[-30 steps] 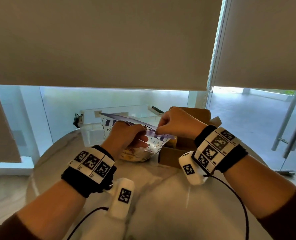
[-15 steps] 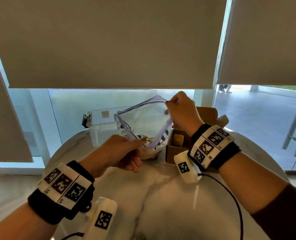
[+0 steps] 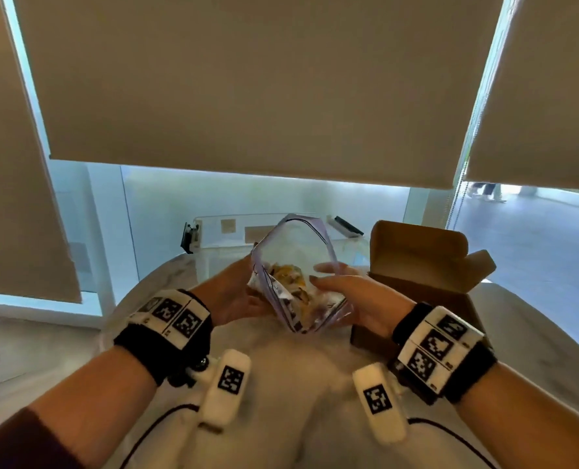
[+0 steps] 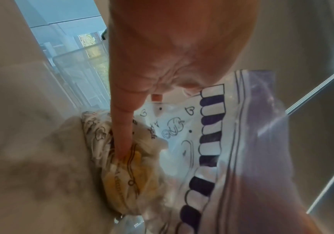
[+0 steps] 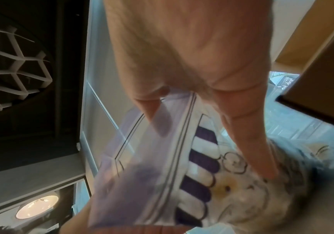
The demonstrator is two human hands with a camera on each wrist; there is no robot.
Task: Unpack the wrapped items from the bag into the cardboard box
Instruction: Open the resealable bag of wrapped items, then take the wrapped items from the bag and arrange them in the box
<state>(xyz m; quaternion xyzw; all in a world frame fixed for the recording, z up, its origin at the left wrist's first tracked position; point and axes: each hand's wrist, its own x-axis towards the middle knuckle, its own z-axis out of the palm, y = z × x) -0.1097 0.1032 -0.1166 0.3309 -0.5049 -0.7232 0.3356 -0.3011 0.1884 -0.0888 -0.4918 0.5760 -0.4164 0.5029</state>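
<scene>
A clear zip bag (image 3: 294, 252) with purple stripes and doodles stands upright over the marble table (image 3: 291, 367), its mouth wide open. Wrapped yellow-and-white items (image 3: 291, 277) lie in its bottom. My left hand (image 3: 250, 294) holds the bag's left side; in the left wrist view one finger (image 4: 122, 126) presses the wrapped items (image 4: 126, 174) through the plastic. My right hand (image 3: 322, 277) holds the bag's right wall; in the right wrist view its thumb lies behind the purple rim (image 5: 162, 120) and a finger runs down the outside. The open cardboard box (image 3: 416, 255) stands just right of the bag.
A clear plastic container (image 3: 220, 252) sits behind the bag at the table's far edge. Roller blinds (image 3: 247, 79) hang over the window beyond it. The box's raised flap (image 5: 322, 79) is close to my right hand.
My right hand let go of the bag's top rim and dropped to its right side. My left hand moved up against the left side. The bag's mouth now gapes wider.
</scene>
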